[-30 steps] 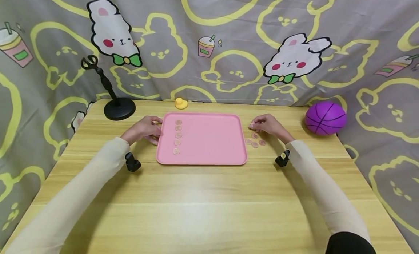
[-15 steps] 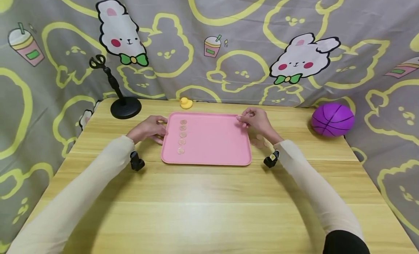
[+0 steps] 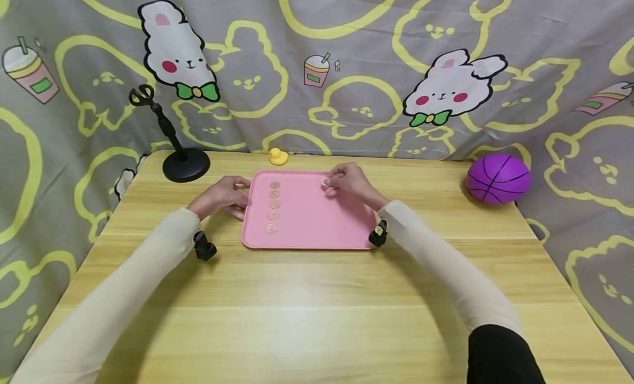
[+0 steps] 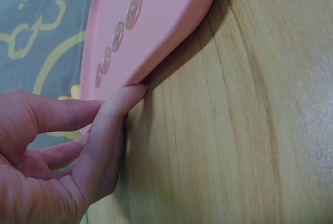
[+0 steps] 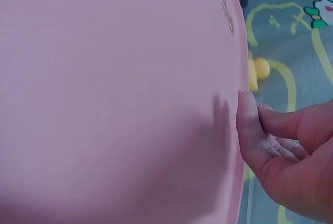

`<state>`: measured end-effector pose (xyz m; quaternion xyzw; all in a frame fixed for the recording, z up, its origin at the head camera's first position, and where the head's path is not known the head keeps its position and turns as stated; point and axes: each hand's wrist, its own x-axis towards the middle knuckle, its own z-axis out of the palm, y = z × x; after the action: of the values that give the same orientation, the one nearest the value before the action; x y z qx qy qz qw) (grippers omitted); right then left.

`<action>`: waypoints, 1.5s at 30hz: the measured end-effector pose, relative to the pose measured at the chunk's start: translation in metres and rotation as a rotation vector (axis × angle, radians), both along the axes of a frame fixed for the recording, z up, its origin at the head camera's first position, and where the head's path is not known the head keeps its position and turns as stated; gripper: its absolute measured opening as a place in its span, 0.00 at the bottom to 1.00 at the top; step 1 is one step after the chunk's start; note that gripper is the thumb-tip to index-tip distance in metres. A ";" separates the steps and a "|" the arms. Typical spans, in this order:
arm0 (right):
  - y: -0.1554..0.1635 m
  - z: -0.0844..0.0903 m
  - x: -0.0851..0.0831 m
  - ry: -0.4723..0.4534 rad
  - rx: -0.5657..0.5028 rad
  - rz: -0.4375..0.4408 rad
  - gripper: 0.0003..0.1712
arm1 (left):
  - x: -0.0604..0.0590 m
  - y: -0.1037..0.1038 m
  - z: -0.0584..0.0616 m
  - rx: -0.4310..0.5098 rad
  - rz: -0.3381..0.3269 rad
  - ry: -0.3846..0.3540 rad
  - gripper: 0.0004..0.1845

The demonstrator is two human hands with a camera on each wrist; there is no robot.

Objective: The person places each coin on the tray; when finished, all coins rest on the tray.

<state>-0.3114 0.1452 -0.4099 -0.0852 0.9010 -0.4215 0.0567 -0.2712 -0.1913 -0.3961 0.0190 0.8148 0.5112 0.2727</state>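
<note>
A pink tray [image 3: 317,230] lies on the wooden table [image 3: 317,301]. Several copper coins [image 3: 274,204] form a column along its left side, also seen in the left wrist view as coins [image 4: 133,12]. My left hand [image 3: 233,196] rests on the table with fingertips [image 4: 132,92] touching the tray's [image 4: 171,21] left edge. My right hand [image 3: 333,181] hovers over the far middle of the tray [image 5: 114,88], pinching a small coin [image 3: 325,181] between thumb and fingers [image 5: 248,114]. The right forearm hides the table just right of the tray.
A purple ball [image 3: 497,177] sits at the right edge of the table. A yellow toy duck [image 3: 278,156] stands behind the tray. A black stand with a clip [image 3: 184,164] is at the back left. A patterned cloth surrounds the table.
My right hand has moved left from the loose coins on the table beside the tray to over the tray's far middle, carrying a coin. The left hand has stayed at the tray's edge.
</note>
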 end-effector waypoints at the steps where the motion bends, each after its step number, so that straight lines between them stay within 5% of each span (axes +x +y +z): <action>1: -0.007 -0.001 -0.001 -0.021 -0.018 0.008 0.12 | 0.000 0.000 0.000 0.003 -0.002 0.001 0.37; 7: -0.043 -0.007 -0.010 -0.228 -0.295 0.027 0.10 | 0.001 0.000 -0.002 0.006 0.003 0.005 0.35; 11: -0.062 -0.009 -0.014 -0.283 -0.376 0.019 0.09 | 0.000 -0.001 -0.002 0.008 0.004 0.012 0.35; 23: -0.088 -0.009 -0.022 -0.140 -0.028 0.025 0.09 | 0.000 -0.002 -0.003 0.015 0.015 0.009 0.36; 32: -0.094 -0.001 -0.027 -0.318 -0.115 0.050 0.08 | 0.002 -0.002 -0.001 0.014 0.016 0.012 0.36; 45: -0.100 0.012 -0.035 -0.462 -0.053 0.064 0.08 | 0.000 -0.003 -0.002 0.018 0.010 -0.007 0.37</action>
<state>-0.3461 0.0449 -0.3980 -0.0164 0.8496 -0.4512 0.2726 -0.2712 -0.1947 -0.3980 0.0158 0.8093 0.5200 0.2728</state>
